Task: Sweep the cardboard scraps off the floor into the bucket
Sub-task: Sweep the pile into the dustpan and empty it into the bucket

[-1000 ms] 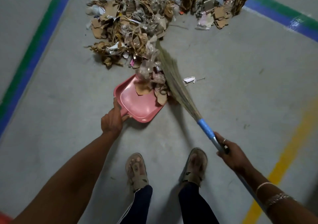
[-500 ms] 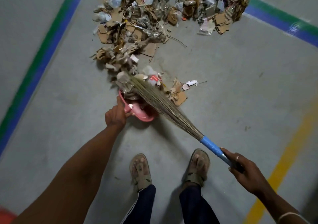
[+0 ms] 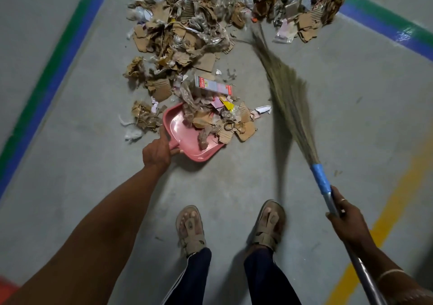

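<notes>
Scraps (image 3: 243, 130) I'm chasing are lying left of the broom (image 3: 288, 93) my right hand (image 3: 346, 220) is gripping, toward the dustpan (image 3: 185, 138) my left hand (image 3: 157, 152) is holding.

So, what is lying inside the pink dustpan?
Torn cardboard scraps and crumpled clear plastic lie in the front half of the dustpan; its rear floor is bare. The scraps cover its front lip, so anything beneath them is hidden.

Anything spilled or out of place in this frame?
Yes: scraps spill over the right edge of the dustpan onto the floor, and stray clumps lie left of it, apart from the main pile.
</notes>
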`<control>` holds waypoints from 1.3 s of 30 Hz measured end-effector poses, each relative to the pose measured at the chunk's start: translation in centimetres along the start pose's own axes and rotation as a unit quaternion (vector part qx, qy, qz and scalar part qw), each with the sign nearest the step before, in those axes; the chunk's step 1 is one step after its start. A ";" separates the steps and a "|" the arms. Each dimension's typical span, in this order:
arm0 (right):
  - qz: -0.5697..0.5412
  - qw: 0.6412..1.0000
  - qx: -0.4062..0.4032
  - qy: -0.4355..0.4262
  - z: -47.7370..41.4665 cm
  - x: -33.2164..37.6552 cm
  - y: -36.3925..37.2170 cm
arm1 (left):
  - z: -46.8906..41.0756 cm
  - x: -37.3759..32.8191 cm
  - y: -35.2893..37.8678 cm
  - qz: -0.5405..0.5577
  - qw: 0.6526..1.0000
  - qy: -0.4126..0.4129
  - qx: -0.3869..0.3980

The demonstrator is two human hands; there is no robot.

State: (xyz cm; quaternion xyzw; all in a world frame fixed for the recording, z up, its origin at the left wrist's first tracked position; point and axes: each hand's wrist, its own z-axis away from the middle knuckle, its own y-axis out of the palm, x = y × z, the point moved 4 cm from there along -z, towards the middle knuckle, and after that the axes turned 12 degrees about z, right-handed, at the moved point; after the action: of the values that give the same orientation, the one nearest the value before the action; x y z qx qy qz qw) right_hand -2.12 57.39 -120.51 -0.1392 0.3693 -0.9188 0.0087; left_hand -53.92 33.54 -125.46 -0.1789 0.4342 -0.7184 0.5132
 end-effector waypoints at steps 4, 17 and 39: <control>0.013 0.999 0.048 -0.021 1.5 1.7 3.3 | -0.1 0.3 0.3 0.003 1.000 0.009 -0.002; -0.105 0.985 0.108 -0.082 6.0 5.4 5.6 | -0.3 0.2 0.3 0.016 1.000 0.000 0.000; 0.159 0.973 0.097 -0.136 -5.3 7.0 0.7 | -0.3 0.6 1.2 0.069 0.996 -0.052 0.010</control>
State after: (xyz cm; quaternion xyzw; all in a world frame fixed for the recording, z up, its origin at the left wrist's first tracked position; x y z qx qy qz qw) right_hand -10.28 59.67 -122.89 -0.2008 0.2909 -0.9095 0.2187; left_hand -53.72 33.05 -126.69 -0.1810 0.4112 -0.6751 0.5851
